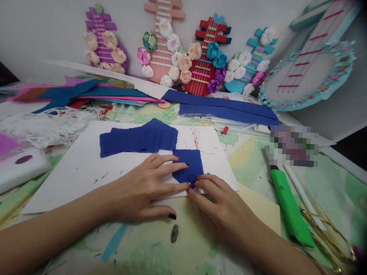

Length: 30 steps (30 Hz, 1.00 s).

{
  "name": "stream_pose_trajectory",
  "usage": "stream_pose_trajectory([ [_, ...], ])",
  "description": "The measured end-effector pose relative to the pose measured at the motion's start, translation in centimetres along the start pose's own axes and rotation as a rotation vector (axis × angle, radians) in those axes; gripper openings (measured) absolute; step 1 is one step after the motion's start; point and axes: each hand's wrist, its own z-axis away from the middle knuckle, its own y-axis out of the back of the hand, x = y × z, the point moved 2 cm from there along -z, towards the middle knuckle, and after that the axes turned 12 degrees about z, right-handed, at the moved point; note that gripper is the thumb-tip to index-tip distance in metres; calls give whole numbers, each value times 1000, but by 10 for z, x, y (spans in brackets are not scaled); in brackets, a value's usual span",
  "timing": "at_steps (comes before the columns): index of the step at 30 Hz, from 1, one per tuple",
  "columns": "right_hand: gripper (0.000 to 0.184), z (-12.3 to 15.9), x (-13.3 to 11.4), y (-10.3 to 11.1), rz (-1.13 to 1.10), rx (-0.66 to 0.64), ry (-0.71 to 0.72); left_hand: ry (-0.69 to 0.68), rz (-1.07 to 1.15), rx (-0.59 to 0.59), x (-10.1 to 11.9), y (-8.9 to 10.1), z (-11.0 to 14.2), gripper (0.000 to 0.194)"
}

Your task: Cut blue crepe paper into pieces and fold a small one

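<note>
A piece of dark blue crepe paper (pixel 187 163) lies on a white sheet (pixel 76 178) in front of me. My left hand (pixel 148 184) rests over it with fingers stretched and spread, fingertips on its left part and lower edge. At its lower right corner, my right hand (pixel 220 203) has thumb and fingertips pinched together on the edge, where a small fold or slit shows. Just behind and to the left, several overlapping blue crepe paper pieces (pixel 135 138) lie untouched on the same sheet.
Gold-handled scissors (pixel 324 234) and a green-handled blade (pixel 289 205) lie at right. White string (pixel 51 125) is heaped at left near a white device (pixel 16 171). Long blue strips (pixel 223 107) lie behind. Flower-decorated paper instruments (pixel 204 62) lean on the wall.
</note>
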Motion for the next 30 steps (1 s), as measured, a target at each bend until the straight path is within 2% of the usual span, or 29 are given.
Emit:
stream_pose_trajectory([
  [4,27,0,0,1,-9,-13,-2,22,39,-11,-1,1,-1,54],
  [15,24,0,1,0,-21,10,-11,36,-50,44,-9,11,1,36],
  [19,25,0,0,0,-6,-3,-1,2,65,159,-16,13,6,26],
  [21,22,-1,-1,2,-1,-3,3,-11,150,201,-18,13,9,29],
  [23,16,-1,-1,4,-17,-6,-8,16,188,170,-19,12,9,38],
  [26,11,-1,2,5,-25,23,-62,99,152,52,-18,10,9,49],
  [30,19,1,11,3,79,141,-155,110,43,8,-11,6,7,45],
])
